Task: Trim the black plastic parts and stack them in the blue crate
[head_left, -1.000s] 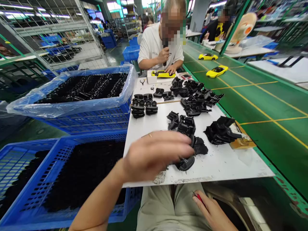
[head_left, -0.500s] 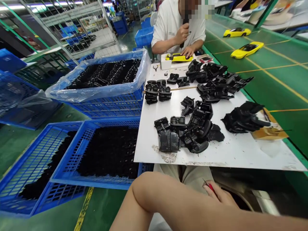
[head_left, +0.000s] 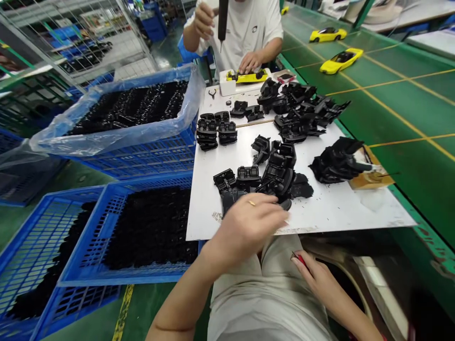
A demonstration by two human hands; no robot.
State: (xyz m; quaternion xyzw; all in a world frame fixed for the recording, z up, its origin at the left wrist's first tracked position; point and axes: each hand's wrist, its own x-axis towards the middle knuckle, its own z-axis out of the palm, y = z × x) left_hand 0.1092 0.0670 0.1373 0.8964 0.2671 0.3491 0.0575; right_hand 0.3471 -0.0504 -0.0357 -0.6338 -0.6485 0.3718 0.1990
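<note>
My left hand (head_left: 249,225), a ring on one finger, hovers over the near edge of the white tabletop (head_left: 341,210), its back to me. The fingers stretch to the right, somewhat apart and blurred; nothing shows in them. Behind and partly under it lies a cluster of black plastic toy car interiors (head_left: 279,177) with moulded seats. Low at my lap, my right hand (head_left: 313,271) is closed around a slim red-handled tool (head_left: 302,259) with a thin pointed tip; its exact kind is unclear.
Blue crates (head_left: 81,274) of black parts stand at the left, one lined with plastic film (head_left: 106,137). Opposite, a co-worker (head_left: 245,33) holds a dark power screwdriver (head_left: 222,21) over a yellow toy car (head_left: 249,76). More yellow cars (head_left: 341,60) sit on the green belt (head_left: 398,94).
My left arm, earlier bent across my lap, has swung out so the hand is over the near black parts. The co-worker's screwdriver has lifted off the yellow car. The view has shifted right.
</note>
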